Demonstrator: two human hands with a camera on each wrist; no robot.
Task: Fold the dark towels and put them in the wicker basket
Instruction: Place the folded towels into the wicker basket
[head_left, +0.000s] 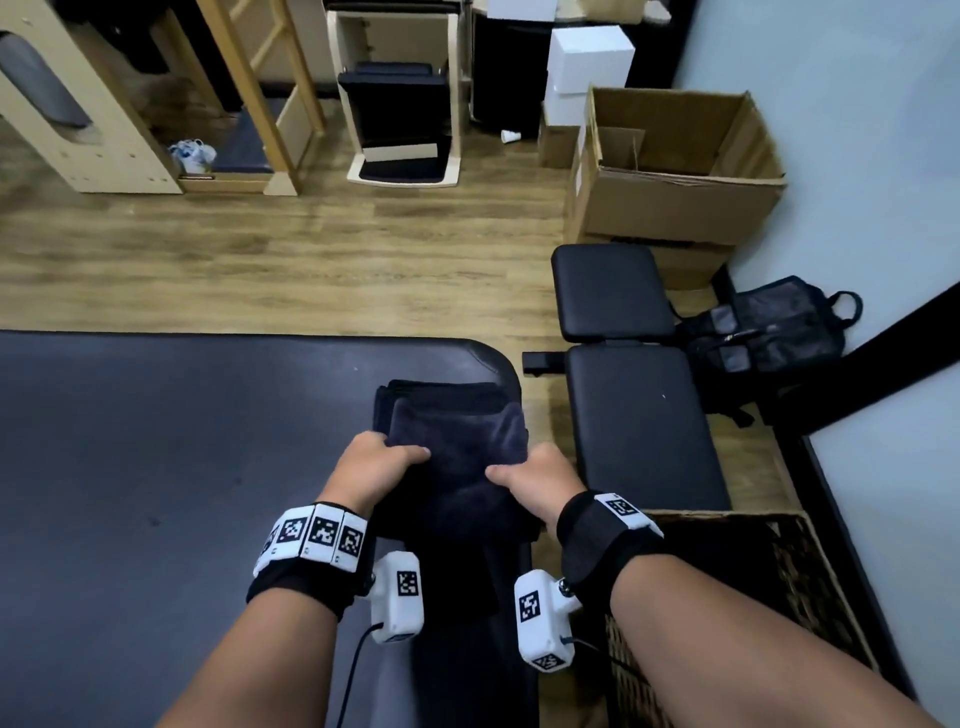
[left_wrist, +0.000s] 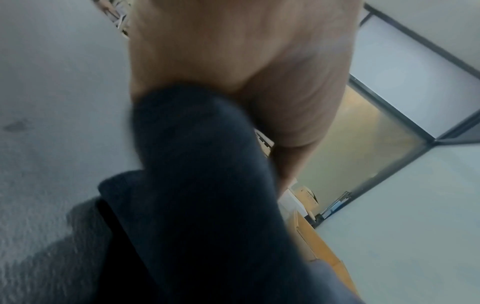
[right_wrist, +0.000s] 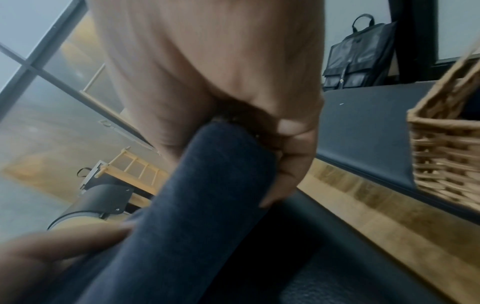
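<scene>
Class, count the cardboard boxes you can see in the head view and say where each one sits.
2 visible. A large open cardboard box stands by the right wall; a smaller closed box sits just left of it. More may be hidden behind or beneath them.

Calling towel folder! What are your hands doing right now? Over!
Left hand and right hand both grip one dark towel, half folded. Folded stack behind it. Wicker basket at right, way clear.

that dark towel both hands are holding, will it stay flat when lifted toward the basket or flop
Probably flops: the dark towel already sags between the left hand and right hand. Its folds look thick and soft, so likely light but apt to unfold unless supported from both sides on the way to the wicker basket.
</scene>
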